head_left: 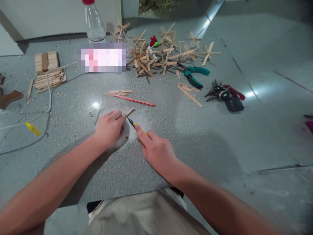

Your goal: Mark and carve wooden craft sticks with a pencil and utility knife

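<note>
My left hand (110, 128) is closed on a wooden craft stick (130, 113), pressing it to the grey tabletop; only the stick's far end shows. A thin craft knife (132, 122) with a yellow handle and dark front is gripped in my right hand (157, 150). Its tip meets the stick close to my left fingers. Just beyond lie a red pencil (134, 100) and loose craft sticks (121, 92). A small clear plastic piece (95, 110) is to the left of my left hand.
Star-shaped stick pieces (144, 60) crowd the back, near teal-handled pliers (195, 74) and a key bunch (226, 96). A red-capped bottle (95, 24) stands behind a blurred, bright object (102, 58). Stacked sticks (47, 71) and a white cable (50, 94) lie left.
</note>
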A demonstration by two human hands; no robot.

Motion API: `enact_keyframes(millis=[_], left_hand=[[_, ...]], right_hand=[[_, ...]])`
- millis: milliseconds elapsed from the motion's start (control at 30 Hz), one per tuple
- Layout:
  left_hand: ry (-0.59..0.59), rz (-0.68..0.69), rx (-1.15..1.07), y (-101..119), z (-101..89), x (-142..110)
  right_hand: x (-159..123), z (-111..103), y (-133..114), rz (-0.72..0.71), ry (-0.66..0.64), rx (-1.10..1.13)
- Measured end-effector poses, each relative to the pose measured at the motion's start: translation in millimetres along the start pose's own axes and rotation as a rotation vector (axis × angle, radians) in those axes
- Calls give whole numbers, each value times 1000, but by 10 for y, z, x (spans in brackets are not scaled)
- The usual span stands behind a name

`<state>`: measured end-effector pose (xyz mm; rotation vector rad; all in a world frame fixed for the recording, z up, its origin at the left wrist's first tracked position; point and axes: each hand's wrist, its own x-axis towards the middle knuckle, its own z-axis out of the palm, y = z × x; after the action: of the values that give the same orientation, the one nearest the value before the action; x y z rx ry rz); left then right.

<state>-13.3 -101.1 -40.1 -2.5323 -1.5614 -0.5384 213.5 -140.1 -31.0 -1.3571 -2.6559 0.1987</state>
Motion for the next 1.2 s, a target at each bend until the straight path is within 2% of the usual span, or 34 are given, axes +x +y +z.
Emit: enact_keyframes(millis=[167, 367, 633, 933, 1200], left_hand=[[11, -27, 0, 23, 6, -11], [20, -85, 14, 50, 12, -19], [27, -76, 33, 34, -4, -30], [38, -74, 15, 63, -38, -42], [-24, -210, -249, 42, -110, -21]], right_hand=[[20, 21, 19, -5, 45, 66], [-28, 27, 83, -35, 310, 234], [-46, 39, 127, 6, 197, 252], [-71, -6, 120, -13, 214, 245], [-127, -76, 145, 0, 216, 257]])
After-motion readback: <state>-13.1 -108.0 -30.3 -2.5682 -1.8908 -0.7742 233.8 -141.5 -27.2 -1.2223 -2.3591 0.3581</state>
